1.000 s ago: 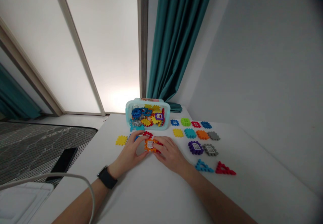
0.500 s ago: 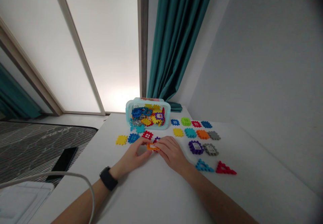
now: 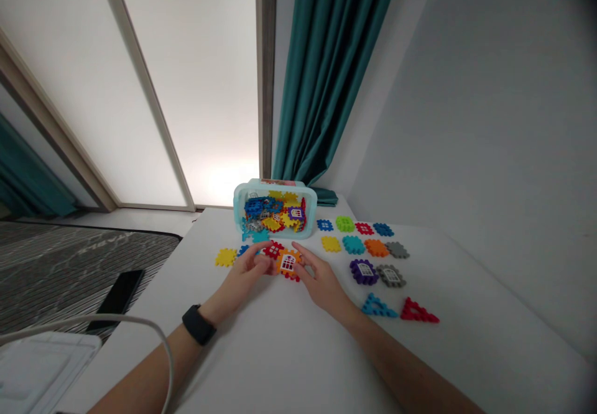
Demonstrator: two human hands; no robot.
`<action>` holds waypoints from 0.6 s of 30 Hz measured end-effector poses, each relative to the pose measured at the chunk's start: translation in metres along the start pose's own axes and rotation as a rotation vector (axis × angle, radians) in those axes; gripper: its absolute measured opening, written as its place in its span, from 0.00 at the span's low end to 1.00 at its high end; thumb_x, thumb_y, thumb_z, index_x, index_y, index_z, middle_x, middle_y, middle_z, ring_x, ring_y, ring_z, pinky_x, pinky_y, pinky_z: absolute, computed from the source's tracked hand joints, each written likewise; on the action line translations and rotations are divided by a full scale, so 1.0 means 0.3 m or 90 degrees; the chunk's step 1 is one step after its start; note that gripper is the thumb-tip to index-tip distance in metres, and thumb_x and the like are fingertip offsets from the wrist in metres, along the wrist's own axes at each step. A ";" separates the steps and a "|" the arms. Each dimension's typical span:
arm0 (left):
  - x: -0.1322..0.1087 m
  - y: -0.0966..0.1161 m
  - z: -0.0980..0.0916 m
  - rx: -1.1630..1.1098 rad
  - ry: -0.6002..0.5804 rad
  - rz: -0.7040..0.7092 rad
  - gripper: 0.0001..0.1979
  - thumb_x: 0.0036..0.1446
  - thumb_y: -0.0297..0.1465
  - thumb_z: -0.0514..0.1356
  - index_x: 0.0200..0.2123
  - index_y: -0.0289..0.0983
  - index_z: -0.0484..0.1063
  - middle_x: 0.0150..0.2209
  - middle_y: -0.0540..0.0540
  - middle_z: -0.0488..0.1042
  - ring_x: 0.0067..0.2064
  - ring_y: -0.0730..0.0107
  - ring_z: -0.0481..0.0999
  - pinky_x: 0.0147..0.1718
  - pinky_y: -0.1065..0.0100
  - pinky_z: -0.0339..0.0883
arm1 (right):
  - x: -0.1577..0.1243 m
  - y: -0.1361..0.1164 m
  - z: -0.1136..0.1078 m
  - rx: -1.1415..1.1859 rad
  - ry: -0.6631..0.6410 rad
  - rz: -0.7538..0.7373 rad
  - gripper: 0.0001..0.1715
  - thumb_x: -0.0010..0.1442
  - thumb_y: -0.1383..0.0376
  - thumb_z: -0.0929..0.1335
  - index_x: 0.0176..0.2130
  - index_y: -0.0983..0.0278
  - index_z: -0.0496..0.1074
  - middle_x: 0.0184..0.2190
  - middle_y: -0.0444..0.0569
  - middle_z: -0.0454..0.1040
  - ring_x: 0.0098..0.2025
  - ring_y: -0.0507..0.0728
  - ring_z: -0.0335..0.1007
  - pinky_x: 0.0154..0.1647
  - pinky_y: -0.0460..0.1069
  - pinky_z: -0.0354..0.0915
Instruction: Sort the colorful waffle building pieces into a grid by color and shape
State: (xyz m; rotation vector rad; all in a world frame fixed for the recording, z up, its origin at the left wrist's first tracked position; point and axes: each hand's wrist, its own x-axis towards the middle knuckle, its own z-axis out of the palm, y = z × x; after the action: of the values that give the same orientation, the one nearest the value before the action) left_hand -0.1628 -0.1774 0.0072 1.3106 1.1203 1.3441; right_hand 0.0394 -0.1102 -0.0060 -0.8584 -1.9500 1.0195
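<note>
An orange interlocking tile with a white window (image 3: 288, 263) is raised upright, its window side facing me. My right hand (image 3: 321, 277) pinches its right edge between thumb and fingers. From the other side, my left hand (image 3: 249, 268) grips the left edge with its fingertips. Just behind lies a red window tile (image 3: 273, 249) on the table. Part of another red piece (image 3: 293, 278) shows below the orange tile. A blue tile (image 3: 242, 250) is partly covered by my left hand, and a yellow tile (image 3: 226, 257) lies farther left.
A light-blue bin (image 3: 311, 221) full of mixed tiles lies with its opening towards me. Rows of coloured tiles, including a purple window tile (image 3: 364, 271), spread to the right, with a red triangle (image 3: 418, 311) nearest. A white cable (image 3: 140, 321) crosses the lower left.
The orange tile has turned from lying nearly flat to upright, showing its white window. My right fingers have shifted from over its top to its right edge.
</note>
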 end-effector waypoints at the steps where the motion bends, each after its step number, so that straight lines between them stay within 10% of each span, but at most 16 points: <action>1: -0.003 -0.005 0.000 0.066 -0.018 0.029 0.26 0.65 0.38 0.60 0.63 0.39 0.62 0.38 0.45 0.79 0.41 0.64 0.79 0.47 0.57 0.74 | 0.000 -0.003 0.000 0.002 -0.008 0.003 0.29 0.66 0.61 0.64 0.64 0.64 0.66 0.38 0.47 0.80 0.36 0.56 0.74 0.41 0.52 0.73; 6: -0.017 -0.023 0.011 0.352 -0.050 0.160 0.32 0.59 0.33 0.65 0.64 0.41 0.60 0.52 0.40 0.76 0.48 0.60 0.77 0.50 0.55 0.73 | 0.002 -0.018 0.005 0.031 -0.050 0.015 0.29 0.66 0.61 0.64 0.64 0.63 0.66 0.43 0.49 0.79 0.39 0.56 0.76 0.45 0.54 0.74; 18: 0.002 -0.032 -0.011 0.424 0.018 0.265 0.19 0.58 0.37 0.68 0.52 0.42 0.71 0.51 0.41 0.71 0.53 0.57 0.73 0.54 0.52 0.70 | 0.011 -0.038 -0.053 -0.203 -0.101 -0.219 0.26 0.63 0.67 0.68 0.60 0.60 0.68 0.54 0.55 0.72 0.57 0.61 0.68 0.59 0.59 0.68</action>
State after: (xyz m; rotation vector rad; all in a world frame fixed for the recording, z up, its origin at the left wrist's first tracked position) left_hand -0.1658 -0.1753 -0.0022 2.1036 1.4364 1.3244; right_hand 0.0488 -0.1071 0.0112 -0.5887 -2.3364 0.5981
